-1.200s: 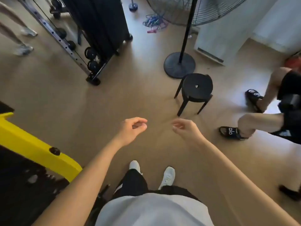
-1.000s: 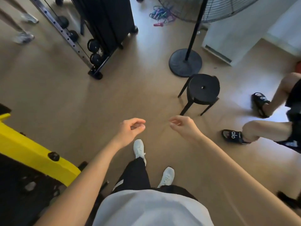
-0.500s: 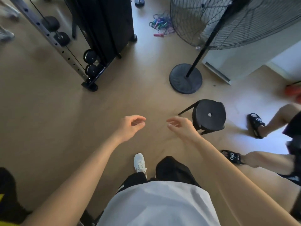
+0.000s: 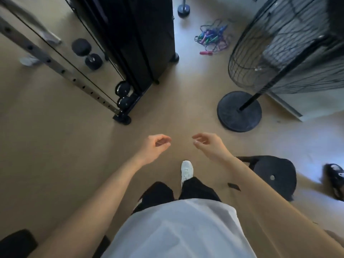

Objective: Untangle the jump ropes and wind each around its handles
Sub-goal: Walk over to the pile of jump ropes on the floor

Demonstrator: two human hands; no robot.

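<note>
At the upper left stands a weight rack [image 4: 61, 69] with a dumbbell [image 4: 87, 54] behind it; neither has any part in the job. Just left of centre the left hand [image 4: 155, 146] hangs out in front of the body, fingers loosely curled and grasping nothing. Below it a white shoe [image 4: 187, 171] is set forward on the floor. Just right of centre the right hand [image 4: 208, 144] is the same: slack, fingers half bent, empty.

The ropes [image 4: 212, 37] lie in one tangled, many-coloured heap on the floor at the upper middle of the frame, well apart from both hands, with a pink handle [image 4: 206, 52] sticking out at the heap's lower edge. To their right a fan [image 4: 288, 43] fills the upper right corner, and a stool [image 4: 273, 175] sits at the lower right.

By my reading the step in hand is the approach — nothing is untangled or wound yet. The next move calls for closing the gap, passing between rack and fan, then bending down and taking a loose handle — the pink one looks easiest — to trace its cord out of the knot.
</note>
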